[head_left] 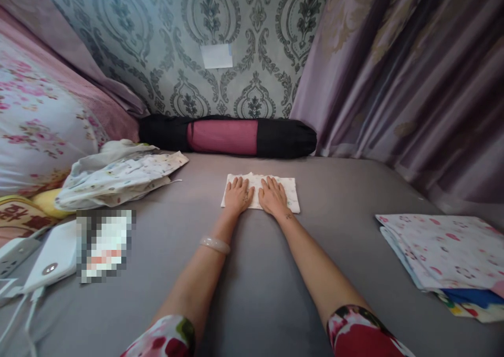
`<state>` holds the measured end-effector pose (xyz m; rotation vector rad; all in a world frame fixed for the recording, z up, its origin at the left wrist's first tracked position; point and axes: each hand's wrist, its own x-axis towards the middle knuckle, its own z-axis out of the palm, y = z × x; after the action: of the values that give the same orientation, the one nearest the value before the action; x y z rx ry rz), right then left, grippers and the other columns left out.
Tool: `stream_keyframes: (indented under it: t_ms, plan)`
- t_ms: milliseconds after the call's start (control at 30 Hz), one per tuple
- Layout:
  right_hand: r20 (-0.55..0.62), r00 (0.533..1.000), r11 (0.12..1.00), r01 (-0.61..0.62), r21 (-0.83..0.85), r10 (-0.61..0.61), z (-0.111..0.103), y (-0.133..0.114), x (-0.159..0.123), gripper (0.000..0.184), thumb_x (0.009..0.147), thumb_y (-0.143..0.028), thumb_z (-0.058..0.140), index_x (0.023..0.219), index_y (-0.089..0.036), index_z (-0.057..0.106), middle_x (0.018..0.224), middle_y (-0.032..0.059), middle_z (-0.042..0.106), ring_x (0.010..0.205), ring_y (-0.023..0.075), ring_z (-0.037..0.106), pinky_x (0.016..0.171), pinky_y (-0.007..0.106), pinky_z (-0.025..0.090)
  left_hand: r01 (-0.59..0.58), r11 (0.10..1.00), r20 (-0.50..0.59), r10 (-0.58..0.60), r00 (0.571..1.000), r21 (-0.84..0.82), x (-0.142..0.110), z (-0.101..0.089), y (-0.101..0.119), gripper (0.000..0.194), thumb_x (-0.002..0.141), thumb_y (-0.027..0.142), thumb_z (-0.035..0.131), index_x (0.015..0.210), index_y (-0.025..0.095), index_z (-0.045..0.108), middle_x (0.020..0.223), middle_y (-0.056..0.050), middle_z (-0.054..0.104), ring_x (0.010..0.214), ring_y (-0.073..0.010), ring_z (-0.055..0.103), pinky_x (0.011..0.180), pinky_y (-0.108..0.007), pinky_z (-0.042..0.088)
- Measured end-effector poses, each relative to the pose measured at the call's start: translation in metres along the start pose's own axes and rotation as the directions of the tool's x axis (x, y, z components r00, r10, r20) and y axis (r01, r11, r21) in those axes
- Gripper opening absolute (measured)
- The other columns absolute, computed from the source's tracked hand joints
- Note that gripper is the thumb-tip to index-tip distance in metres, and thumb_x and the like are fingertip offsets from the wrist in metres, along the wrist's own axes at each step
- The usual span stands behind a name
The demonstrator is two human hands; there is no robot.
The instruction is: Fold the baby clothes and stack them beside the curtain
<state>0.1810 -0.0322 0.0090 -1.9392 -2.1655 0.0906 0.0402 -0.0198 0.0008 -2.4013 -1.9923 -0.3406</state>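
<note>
Both your hands, left (237,194) and right (272,195), lie flat, fingers a little spread, gripping nothing, upon the folded white cloth (292,193) in the middle; its folding looks nearly complete.

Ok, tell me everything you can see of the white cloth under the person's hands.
The white cloth looks like soft fabric with a faint, small print too blurred to make out. It lies flat on the grey sheet as a roughly rectangular, apparently folded piece, wider than deep. Its far edge is slightly uneven between the hands. The left hand and right hand press palm-down on it, hiding part of it; its right end extends past the right hand.
</note>
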Motion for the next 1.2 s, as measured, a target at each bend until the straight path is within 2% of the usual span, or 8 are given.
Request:
stream_keyframes:
  t_ms: [267,433,567,767,967,1200]
  plan:
    - [-0.032,0.989,0.989,-0.147,-0.017,0.147,-0.002,0.017,-0.006,0.054,0.097,-0.033,0.031,0.145,-0.009,0.04,0.152,0.0146,0.036,0.14,0.0273,0.028,0.113,0.042,0.018,0.11,0.994,0.041,-0.109,0.993,-0.024,-0.003,-0.005,-0.012,0.054,0.097,0.046,0.029,0.14,0.017,0.044,0.151,-0.012,0.038,0.142,-0.0266,0.03,0.113,-0.046,0.028]
    - [-0.028,0.977,0.977,-0.212,-0.02,0.212,-0.009,0.028,-0.011,0.056,0.098,-0.035,0.028,0.144,-0.004,0.039,0.152,0.0167,0.035,0.141,0.0275,0.026,0.114,0.043,0.018,0.116,0.993,0.057,-0.114,0.992,-0.03,-0.005,-0.011,-0.016,0.053,0.098,0.045,0.027,0.139,0.015,0.043,0.152,-0.013,0.036,0.142,-0.0251,0.031,0.112,-0.045,0.029]
    - [-0.035,0.961,0.962,-0.274,-0.015,0.273,-0.011,0.034,-0.013,0.059,0.099,-0.038,0.027,0.145,-0.002,0.037,0.153,0.0177,0.031,0.142,0.0284,0.024,0.112,0.043,0.022,0.12,0.992,0.071,-0.118,0.991,-0.03,-0.006,-0.013,-0.016,0.054,0.098,0.046,0.026,0.139,0.015,0.043,0.153,-0.014,0.035,0.142,-0.0252,0.03,0.112,-0.045,0.028]
    - [-0.015,0.963,0.963,-0.27,-0.021,0.27,-0.013,0.038,-0.011,0.06,0.099,-0.038,0.027,0.145,-0.001,0.036,0.153,0.0188,0.03,0.141,0.0303,0.025,0.111,0.044,0.024,0.109,0.994,0.086,-0.106,0.991,-0.027,-0.005,-0.017,-0.016,0.055,0.099,0.046,0.025,0.138,0.013,0.043,0.153,-0.014,0.035,0.142,-0.0248,0.029,0.112,-0.045,0.029]
    - [-0.061,0.979,0.98,-0.196,-0.009,0.195,-0.021,0.035,-0.007,0.058,0.1,-0.038,0.022,0.143,-0.004,0.039,0.152,0.0199,0.032,0.141,0.0291,0.026,0.114,0.049,0.013,0.097,0.995,-0.004,-0.097,0.995,-0.019,0.002,-0.019,-0.022,0.057,0.099,0.046,0.02,0.14,0.014,0.043,0.15,-0.013,0.04,0.142,-0.0253,0.029,0.116,-0.045,0.023]
    - [-0.014,0.97,0.97,-0.244,-0.022,0.244,-0.01,0.036,-0.008,0.06,0.099,-0.039,0.024,0.144,-0.002,0.038,0.152,0.0203,0.031,0.141,0.0321,0.024,0.112,0.05,0.018,0.142,0.989,0.166,-0.131,0.977,-0.053,0.004,-0.011,-0.032,0.058,0.098,0.046,0.019,0.144,0.016,0.037,0.156,-0.013,0.029,0.144,-0.0258,0.025,0.115,-0.05,0.023]
